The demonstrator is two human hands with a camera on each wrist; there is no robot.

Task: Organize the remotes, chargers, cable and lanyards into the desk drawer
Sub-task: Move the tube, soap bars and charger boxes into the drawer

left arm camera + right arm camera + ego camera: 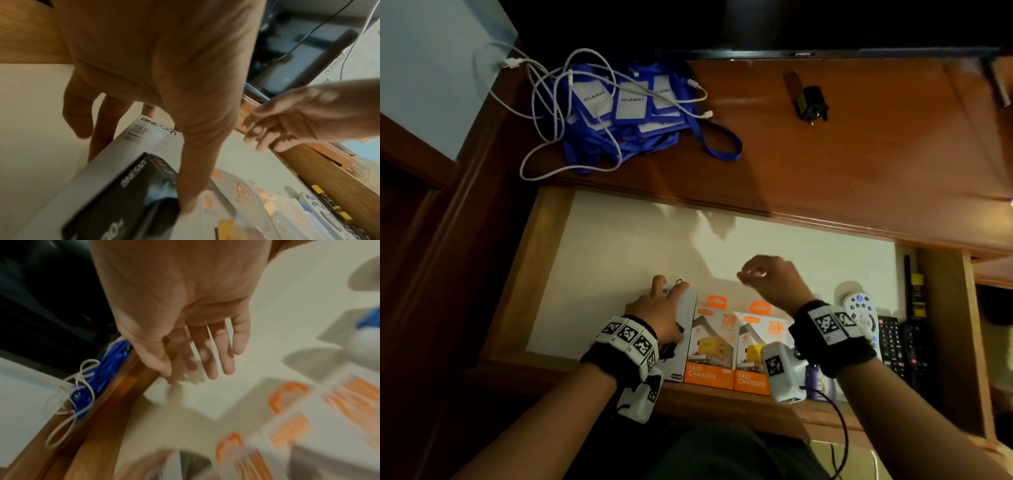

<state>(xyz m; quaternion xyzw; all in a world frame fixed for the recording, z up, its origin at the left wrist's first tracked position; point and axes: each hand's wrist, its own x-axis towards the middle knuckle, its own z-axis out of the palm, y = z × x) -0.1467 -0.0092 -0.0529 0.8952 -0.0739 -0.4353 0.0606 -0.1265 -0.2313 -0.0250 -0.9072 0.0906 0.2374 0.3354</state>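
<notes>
The drawer (524, 274) stands pulled out, lined in white. My left hand (661, 305) holds a white and black charger box (687, 317) at the drawer's front, thumb along one side and fingers over the other edge, as the left wrist view shows on the box (115, 170). Beside it lie two orange fast-charger boxes (710, 342) (753, 346). My right hand (767, 277) hovers empty above them, fingers relaxed (222, 353). Remotes lie at the drawer's right: a white one (859, 310) and black ones (892, 342). Blue lanyards (626, 113), a white cable (551, 113) and a black plug charger (810, 102) sit on the desk.
A slim yellow and black item (917, 294) lies along the drawer's right wall. A small purple thing (818, 380) sits at the drawer's front behind my right wrist. A dark screen's lower edge (801, 53) runs along the back of the desk.
</notes>
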